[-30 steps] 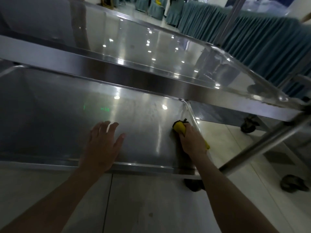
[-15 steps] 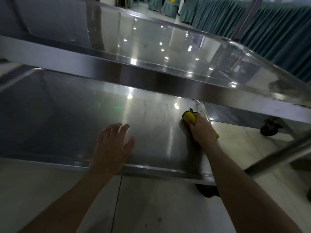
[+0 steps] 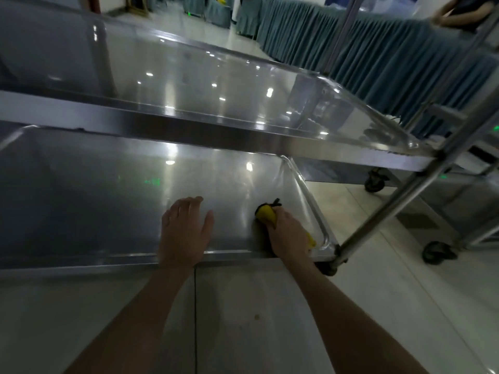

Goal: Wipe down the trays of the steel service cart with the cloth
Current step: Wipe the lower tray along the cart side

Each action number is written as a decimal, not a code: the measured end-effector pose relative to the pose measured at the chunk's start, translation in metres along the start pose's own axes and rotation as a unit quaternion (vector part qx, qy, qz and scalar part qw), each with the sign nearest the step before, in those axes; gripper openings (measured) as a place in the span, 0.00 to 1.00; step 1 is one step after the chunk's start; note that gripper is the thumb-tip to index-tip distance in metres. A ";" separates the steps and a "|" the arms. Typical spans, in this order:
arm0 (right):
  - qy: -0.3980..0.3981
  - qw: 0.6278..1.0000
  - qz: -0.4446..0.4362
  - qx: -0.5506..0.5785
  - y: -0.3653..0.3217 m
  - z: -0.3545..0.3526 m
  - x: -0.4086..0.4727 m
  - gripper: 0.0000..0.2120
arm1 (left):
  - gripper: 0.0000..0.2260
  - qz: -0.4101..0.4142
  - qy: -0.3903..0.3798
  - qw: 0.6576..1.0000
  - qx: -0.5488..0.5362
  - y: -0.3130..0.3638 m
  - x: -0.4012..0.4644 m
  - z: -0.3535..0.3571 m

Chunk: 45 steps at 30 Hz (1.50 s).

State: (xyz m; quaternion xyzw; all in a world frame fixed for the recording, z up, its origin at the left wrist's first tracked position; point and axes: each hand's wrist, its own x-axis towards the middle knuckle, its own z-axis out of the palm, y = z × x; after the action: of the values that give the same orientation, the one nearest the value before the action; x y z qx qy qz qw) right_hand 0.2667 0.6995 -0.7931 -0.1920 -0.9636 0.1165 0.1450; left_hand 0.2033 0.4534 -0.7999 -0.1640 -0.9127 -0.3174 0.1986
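Your R hand (image 3: 289, 233) grip is clamped round the yellow cloth (image 3: 266, 213), pressed on lower tray (image 3: 108, 201) near its 4 o'clock corner. L hand (image 3: 185, 233) flat, fingers spread, at 6 o'clock rim.

The right hand (image 3: 287, 233) covers most of the yellow cloth (image 3: 266, 215). The lower tray (image 3: 81, 198) runs off the left edge; the upper tray (image 3: 189, 85) hides its far side.

Blue-green pleated table skirts (image 3: 383, 58) are hanging along the right, draped chairs (image 3: 216, 9) are standing far back, and the pale tiled floor (image 3: 256, 319) is gleaming.
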 end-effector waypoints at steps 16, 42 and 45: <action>-0.038 0.998 -0.035 0.025 0.020 -0.011 0.017 0.22 | 0.18 0.024 0.028 0.999 0.033 -0.011 0.001 0.009; -0.061 0.971 -0.230 0.025 -0.210 0.050 -0.038 0.26 | 0.25 0.186 -0.172 0.956 0.150 -0.126 0.042 -0.149; -0.108 0.965 -0.238 0.020 -0.204 0.044 -0.033 0.28 | 0.20 0.185 -0.135 0.958 0.174 -0.166 0.032 -0.167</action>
State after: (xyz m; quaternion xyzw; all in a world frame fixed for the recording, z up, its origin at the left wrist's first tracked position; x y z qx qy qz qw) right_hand 0.2128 0.4955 -0.7843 0.0598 -0.9889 0.1180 0.0676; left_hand 0.1484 0.2275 -0.7503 -0.3342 -0.9257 -0.0866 0.1546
